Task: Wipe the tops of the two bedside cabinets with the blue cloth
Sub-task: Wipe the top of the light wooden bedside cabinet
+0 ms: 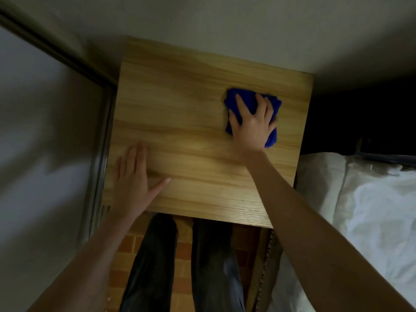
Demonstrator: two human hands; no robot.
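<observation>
Cloth check: blue cloth (251,100) lies right of frame centre on bedside cabinet top (191,131), pinned under your right hand (252,129), fingers spread flat. Its bare wood runs leftward to your left hand (132,179), flat, holding nothing. Likely sweep: left.

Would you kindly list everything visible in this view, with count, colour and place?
bedside cabinet: one, light wood, centre, against the wall
blue cloth: one, blue, on the cabinet top, far right
bedding: one heap, white, right of the cabinet
framed panel: one, grey, metal-edged, left of the cabinet
floor tiles: several, orange-brown, below the cabinet's near edge
legs: two, dark trousers, standing before the cabinet
left hand: one, flat on the cabinet top, near left
right hand: one, pressing the blue cloth with spread fingers
</observation>
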